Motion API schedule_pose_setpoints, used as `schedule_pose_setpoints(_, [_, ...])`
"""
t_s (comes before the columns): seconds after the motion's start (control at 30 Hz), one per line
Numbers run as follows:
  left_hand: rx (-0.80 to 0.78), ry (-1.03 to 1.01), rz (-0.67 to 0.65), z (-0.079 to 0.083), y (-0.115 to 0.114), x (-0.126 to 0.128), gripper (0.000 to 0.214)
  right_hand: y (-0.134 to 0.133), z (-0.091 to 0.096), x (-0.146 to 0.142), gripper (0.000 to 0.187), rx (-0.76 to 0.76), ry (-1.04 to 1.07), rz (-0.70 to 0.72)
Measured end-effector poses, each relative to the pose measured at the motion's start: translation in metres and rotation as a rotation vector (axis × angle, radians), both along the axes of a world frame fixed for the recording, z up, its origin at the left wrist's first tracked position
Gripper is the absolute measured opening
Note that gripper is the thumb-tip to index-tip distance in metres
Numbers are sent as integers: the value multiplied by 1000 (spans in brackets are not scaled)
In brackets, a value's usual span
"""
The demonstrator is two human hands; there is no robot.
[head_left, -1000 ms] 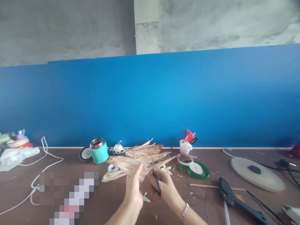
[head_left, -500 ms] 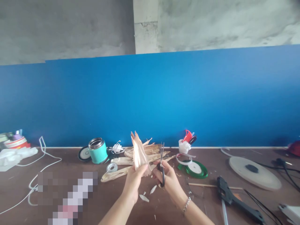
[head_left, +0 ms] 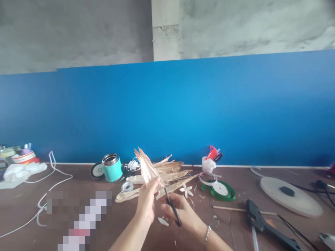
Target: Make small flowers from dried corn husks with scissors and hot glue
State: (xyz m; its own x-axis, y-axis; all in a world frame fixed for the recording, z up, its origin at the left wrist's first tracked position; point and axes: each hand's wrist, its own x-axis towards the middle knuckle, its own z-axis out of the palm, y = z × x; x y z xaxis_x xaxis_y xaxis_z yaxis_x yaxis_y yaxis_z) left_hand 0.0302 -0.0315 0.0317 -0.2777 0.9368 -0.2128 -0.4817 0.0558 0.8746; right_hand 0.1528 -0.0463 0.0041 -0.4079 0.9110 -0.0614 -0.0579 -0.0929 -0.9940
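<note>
Nearest the camera, the right hand [head_left: 183,213] is closed through the loops of the black-handled scissors [head_left: 172,206]. Their blades slant up and to the left, and the tips end just beside the fingertips of the left hand [head_left: 146,204]. The blades look nearly together, though how far they are parted cannot be told.

The left hand is pinched shut on the lower end of the pale tan dried husk leaf [head_left: 145,166], which is held clear of the brown desk [head_left: 117,218]. The husk's long axis rises from those fingers and leans left, with its split, pointed end uppermost. It therefore lies above and left of the right hand, in line with the blades. A small pale offcut [head_left: 162,221] lies on the desk below and between the hands.

Farther back are:
- a small white husk flower [head_left: 186,190]
- a loose pile of dried husks [head_left: 170,170]
- a grey tape roll [head_left: 127,186]
- a green ribbon spool [head_left: 220,190]

A black glue gun [head_left: 261,223] lies off to the right. Near the blue wall panel [head_left: 183,111] stand a teal metal canister [head_left: 111,168] and a white cup of tools [head_left: 209,162].
</note>
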Motion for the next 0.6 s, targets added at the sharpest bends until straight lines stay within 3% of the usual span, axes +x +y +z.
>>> schedule_pose_setpoints(0.17, [3, -13, -53, 0, -3, 3, 29, 0, 1, -1, 50, 16, 23, -10])
schedule_pose_setpoints(0.43, [-35, -45, -28, -2, -3, 4, 31, 3, -10, -3, 42, 9, 94, -17])
schedule_pose_setpoints(0.6, [-35, -64, -11, 0, -3, 4, 30, 1, -7, -4, 41, -2, 104, -24])
